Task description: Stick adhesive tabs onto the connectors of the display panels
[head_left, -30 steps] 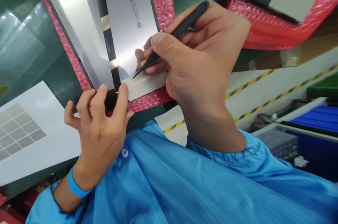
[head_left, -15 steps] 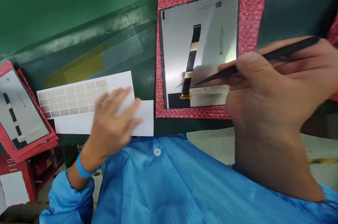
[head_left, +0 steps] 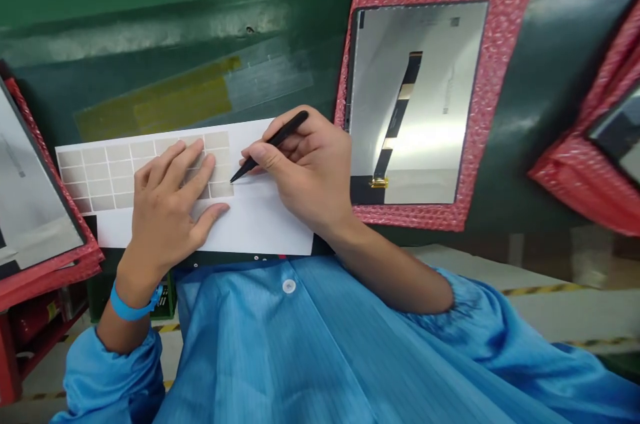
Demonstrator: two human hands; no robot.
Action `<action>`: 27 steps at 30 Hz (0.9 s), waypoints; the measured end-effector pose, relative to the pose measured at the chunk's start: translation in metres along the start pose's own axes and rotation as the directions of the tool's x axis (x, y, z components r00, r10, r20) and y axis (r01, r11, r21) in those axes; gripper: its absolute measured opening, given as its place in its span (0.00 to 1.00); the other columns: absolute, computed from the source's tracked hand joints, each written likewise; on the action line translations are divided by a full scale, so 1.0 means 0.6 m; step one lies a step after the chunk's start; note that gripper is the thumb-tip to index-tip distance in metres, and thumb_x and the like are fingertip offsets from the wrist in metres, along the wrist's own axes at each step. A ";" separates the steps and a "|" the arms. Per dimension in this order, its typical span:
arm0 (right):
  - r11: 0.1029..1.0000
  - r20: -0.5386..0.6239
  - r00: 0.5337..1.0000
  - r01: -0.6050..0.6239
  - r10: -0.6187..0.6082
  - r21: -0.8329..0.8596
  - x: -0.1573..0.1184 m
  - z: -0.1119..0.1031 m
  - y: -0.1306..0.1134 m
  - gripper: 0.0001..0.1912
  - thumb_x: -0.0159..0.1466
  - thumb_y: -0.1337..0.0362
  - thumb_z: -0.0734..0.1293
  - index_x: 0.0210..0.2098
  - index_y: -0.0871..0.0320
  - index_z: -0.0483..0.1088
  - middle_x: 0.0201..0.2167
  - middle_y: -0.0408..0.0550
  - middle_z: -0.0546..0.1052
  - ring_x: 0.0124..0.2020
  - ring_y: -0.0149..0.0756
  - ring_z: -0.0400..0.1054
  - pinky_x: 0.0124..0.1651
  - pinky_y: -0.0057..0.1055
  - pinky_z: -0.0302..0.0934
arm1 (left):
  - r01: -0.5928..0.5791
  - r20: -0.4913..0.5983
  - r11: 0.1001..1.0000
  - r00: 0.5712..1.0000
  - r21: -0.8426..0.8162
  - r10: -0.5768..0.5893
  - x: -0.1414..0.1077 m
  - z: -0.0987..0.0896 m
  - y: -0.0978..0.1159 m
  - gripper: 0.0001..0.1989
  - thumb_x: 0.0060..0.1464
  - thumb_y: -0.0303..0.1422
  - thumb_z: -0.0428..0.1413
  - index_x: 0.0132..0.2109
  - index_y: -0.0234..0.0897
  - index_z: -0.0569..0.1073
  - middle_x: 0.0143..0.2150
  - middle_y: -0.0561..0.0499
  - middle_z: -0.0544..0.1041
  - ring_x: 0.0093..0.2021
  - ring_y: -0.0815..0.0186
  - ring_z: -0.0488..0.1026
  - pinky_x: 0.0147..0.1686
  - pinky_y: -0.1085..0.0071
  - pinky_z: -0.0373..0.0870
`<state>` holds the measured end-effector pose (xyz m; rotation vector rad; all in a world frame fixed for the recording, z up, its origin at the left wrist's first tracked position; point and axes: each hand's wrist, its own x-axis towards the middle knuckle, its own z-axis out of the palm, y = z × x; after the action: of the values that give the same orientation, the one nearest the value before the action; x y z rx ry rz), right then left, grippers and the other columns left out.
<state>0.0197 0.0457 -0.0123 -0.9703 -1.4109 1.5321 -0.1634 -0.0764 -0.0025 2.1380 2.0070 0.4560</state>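
In the head view, we find the printing on the display panel (head_left: 435, 137) too small to read. It lies on red bubble wrap (head_left: 495, 77) over the dark green table (head_left: 527, 117); striped tape (head_left: 543, 289) marks the floor. Our right hand (head_left: 320, 174) grips a black pointed tool (head_left: 294, 125) at the sheet of grey squares (head_left: 270, 224). Our left hand (head_left: 165, 207), fingers loosely spread, covers several squares.

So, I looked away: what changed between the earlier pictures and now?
The left hand came off the screen and now rests on the white sheet; the right hand followed leftward, bringing the black tool from the screen to the sheet. The tool stays gripped; the screen still lies on bubble wrap.
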 end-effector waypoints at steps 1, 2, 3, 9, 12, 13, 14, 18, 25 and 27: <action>1.000 -0.002 1.000 0.002 -0.002 -0.014 -0.001 0.000 -0.001 0.21 0.62 0.48 0.82 0.35 0.52 0.71 0.29 0.37 0.78 0.31 0.33 0.80 0.31 0.28 0.78 | 0.002 0.000 1.000 1.000 -0.002 -0.002 0.000 0.000 0.000 0.30 0.68 0.49 0.61 0.70 0.42 0.70 0.75 0.41 0.69 0.76 0.47 0.64 0.70 0.52 0.58; 1.000 -0.004 1.000 -0.001 0.001 -0.024 -0.001 0.000 -0.003 0.21 0.62 0.48 0.82 0.35 0.52 0.71 0.29 0.38 0.78 0.31 0.33 0.80 0.31 0.28 0.78 | 0.003 0.000 1.000 1.000 -0.005 -0.003 0.000 0.000 -0.001 0.29 0.69 0.49 0.60 0.70 0.43 0.70 0.75 0.41 0.70 0.76 0.47 0.64 0.70 0.52 0.58; 0.999 -0.005 1.000 -0.010 0.010 -0.031 -0.001 0.000 -0.004 0.21 0.62 0.48 0.82 0.35 0.52 0.71 0.29 0.38 0.78 0.31 0.33 0.80 0.31 0.28 0.78 | 0.004 0.000 1.000 1.000 -0.009 -0.004 0.000 0.000 -0.001 0.29 0.69 0.48 0.60 0.70 0.43 0.70 0.75 0.41 0.70 0.76 0.47 0.64 0.70 0.52 0.58; 0.995 0.064 0.994 -0.080 0.084 -0.060 0.010 -0.004 -0.004 0.23 0.60 0.47 0.83 0.34 0.52 0.70 0.29 0.40 0.80 0.31 0.35 0.80 0.30 0.29 0.76 | 0.013 -0.010 0.999 1.000 -0.044 -0.013 0.001 0.000 0.001 0.29 0.67 0.48 0.61 0.70 0.44 0.71 0.75 0.42 0.70 0.75 0.45 0.64 0.69 0.50 0.58; 0.994 0.083 0.991 -0.096 0.101 -0.055 0.012 0.000 -0.002 0.23 0.59 0.47 0.83 0.34 0.51 0.70 0.28 0.39 0.80 0.30 0.35 0.80 0.28 0.29 0.75 | 0.017 -0.007 0.999 1.000 -0.036 -0.017 0.001 0.001 0.003 0.29 0.67 0.47 0.62 0.70 0.43 0.71 0.75 0.41 0.70 0.76 0.46 0.64 0.70 0.51 0.58; 0.995 0.080 0.992 -0.095 0.099 -0.042 0.011 0.003 -0.001 0.23 0.59 0.47 0.83 0.33 0.51 0.70 0.28 0.39 0.80 0.29 0.34 0.79 0.28 0.28 0.75 | 0.018 -0.005 0.999 1.000 -0.031 -0.018 0.001 0.001 0.003 0.29 0.67 0.47 0.62 0.70 0.43 0.71 0.75 0.41 0.70 0.76 0.46 0.64 0.70 0.51 0.58; 0.995 0.076 0.992 -0.097 0.098 -0.020 0.009 0.007 -0.002 0.23 0.58 0.47 0.84 0.33 0.51 0.70 0.27 0.39 0.80 0.29 0.34 0.79 0.28 0.28 0.75 | 0.019 -0.002 0.999 1.000 -0.027 -0.019 0.001 0.001 0.003 0.29 0.67 0.47 0.62 0.70 0.43 0.71 0.75 0.42 0.70 0.76 0.46 0.64 0.70 0.51 0.58; 0.978 0.079 0.990 -0.129 0.117 0.166 -0.001 0.001 -0.015 0.23 0.60 0.47 0.83 0.34 0.52 0.70 0.27 0.39 0.82 0.28 0.34 0.80 0.27 0.26 0.75 | 0.005 0.003 1.000 1.000 -0.027 -0.005 0.002 0.000 -0.006 0.28 0.69 0.45 0.59 0.71 0.45 0.69 0.76 0.43 0.69 0.76 0.46 0.63 0.69 0.50 0.59; 0.997 -0.202 0.979 -0.013 0.029 0.081 0.009 -0.206 -0.064 0.24 0.58 0.50 0.85 0.36 0.53 0.70 0.28 0.40 0.81 0.24 0.34 0.78 0.23 0.24 0.74 | -0.025 -0.026 0.999 0.999 -0.020 0.025 0.020 -0.021 -0.007 0.30 0.66 0.45 0.61 0.72 0.50 0.70 0.76 0.44 0.68 0.74 0.32 0.65 0.69 0.34 0.59; 1.000 -0.268 0.963 -0.028 0.028 0.003 0.010 -0.263 -0.071 0.22 0.57 0.52 0.85 0.34 0.54 0.72 0.27 0.43 0.81 0.24 0.34 0.78 0.22 0.24 0.73 | -0.002 -0.089 1.000 0.996 -0.018 0.000 0.037 -0.020 0.026 0.28 0.66 0.41 0.62 0.70 0.49 0.73 0.75 0.44 0.70 0.72 0.29 0.67 0.68 0.31 0.60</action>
<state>0.1665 0.1104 0.0182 -1.1555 -1.2095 1.3612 -0.1520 -0.0568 0.0163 2.1441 2.0402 0.5769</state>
